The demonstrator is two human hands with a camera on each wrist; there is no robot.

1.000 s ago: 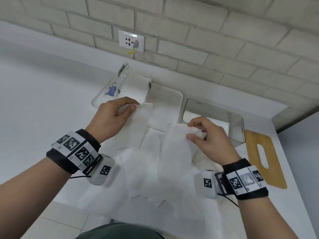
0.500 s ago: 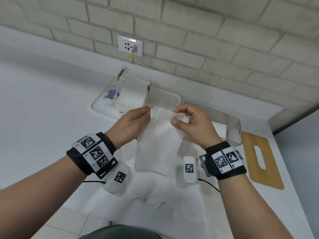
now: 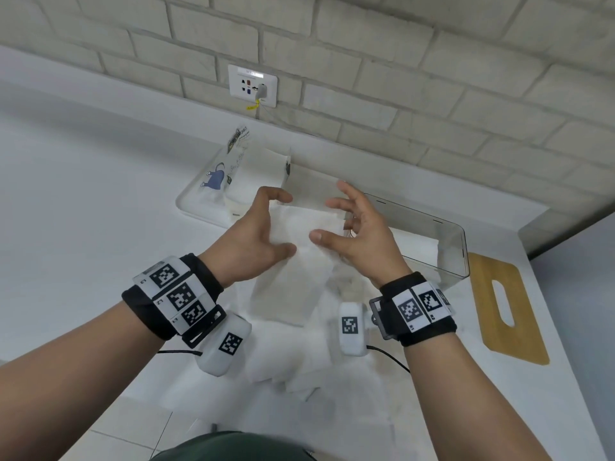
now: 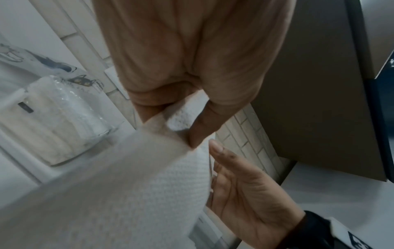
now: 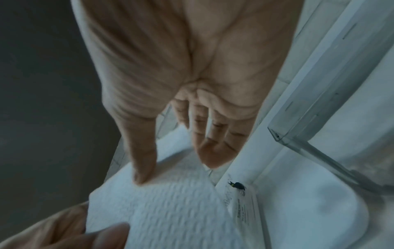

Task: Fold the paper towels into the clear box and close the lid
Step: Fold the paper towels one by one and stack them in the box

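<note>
Head view: both hands raised over the counter (image 3: 83,194), one folded paper towel (image 3: 293,261) hanging between them, above a loose pile of towels (image 3: 299,377).
Step in hand: judged mid-fold on a single sheet, with boxing it to follow.
Left hand: left hand (image 3: 253,237) grips the towel's left edge; the left wrist view shows the sheet passing between thumb and curled fingers (image 4: 202,128).
Right hand: right hand (image 3: 356,237) has fingers spread and nearly straight; its thumb (image 5: 142,161) touches the sheet's top edge, and no grip on the towel shows.
Pose: palms face each other, forearms converging from below; wrists level, hands close together, with the sheet between.
Clear box: clear box (image 3: 442,247) sits on the counter just beyond the right hand, open on top; something white lies inside it.
Lid: wooden board with a slot (image 3: 506,304) lies flat to the right of the box, probably the lid; not yet on.
Supply: wrapped towel pack (image 3: 253,171) rests in a white tray (image 3: 193,207) by the brick wall (image 3: 399,61).
Doing it well: let the flat right hand sweep the crease while the left keeps the edge taut; match corners before pressing.
Next need: folded width should suit the box opening, laid in flat.
Risk: a thin sheet held on one side may swing or unfold.
</note>
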